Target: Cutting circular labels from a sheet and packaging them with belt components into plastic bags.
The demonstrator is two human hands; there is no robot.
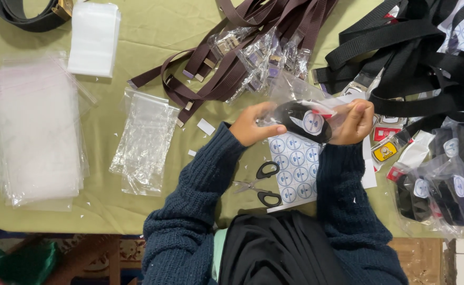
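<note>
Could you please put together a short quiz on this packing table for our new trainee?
1. True or false: both hands hold one clear bag with a rolled black belt inside.
2. What lies just below the left hand? A) scissors B) a stapler C) a tape roll
3. What colour are the belts heaped at the top centre of the table?

Key: 1 true, the right hand grips it too; 2 A, the scissors; 3 brown.

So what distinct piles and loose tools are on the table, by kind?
Stacks of clear plastic bags: 2
White stack of small sheets: 1
Brown webbing belt pile: 1
Black webbing belt pile: 1
Black-handled scissors: 1
Round-sticker sheet: 1
Total: 7
</note>
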